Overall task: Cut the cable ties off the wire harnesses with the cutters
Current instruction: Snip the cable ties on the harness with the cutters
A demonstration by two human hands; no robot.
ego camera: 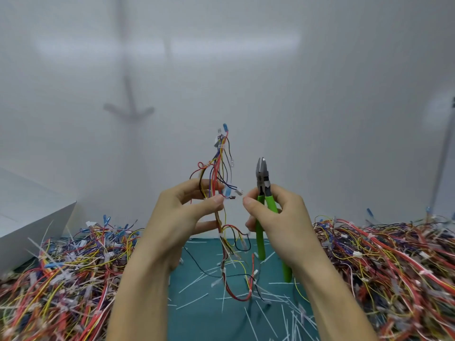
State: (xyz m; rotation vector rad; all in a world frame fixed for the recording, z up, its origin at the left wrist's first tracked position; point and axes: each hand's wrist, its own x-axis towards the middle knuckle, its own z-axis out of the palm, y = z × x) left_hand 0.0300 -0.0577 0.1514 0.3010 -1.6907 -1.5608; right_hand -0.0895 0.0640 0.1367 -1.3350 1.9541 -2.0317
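Observation:
My left hand (pixel 182 212) pinches a wire harness (pixel 219 166) of red, yellow, blue and black wires and holds it upright above the table. White cable ties bind it above and below the hand, and its lower part (pixel 236 271) hangs down to the mat. My right hand (pixel 278 217) grips green-handled cutters (pixel 263 183), jaws pointing up and nearly together, just right of the harness. The cutter jaws touch nothing.
A big heap of harnesses (pixel 61 279) lies on the left and another heap (pixel 394 267) on the right. Between them the teal mat (pixel 197 321) is strewn with cut white tie pieces. A white box (pixel 27 217) stands at far left; a white wall is behind.

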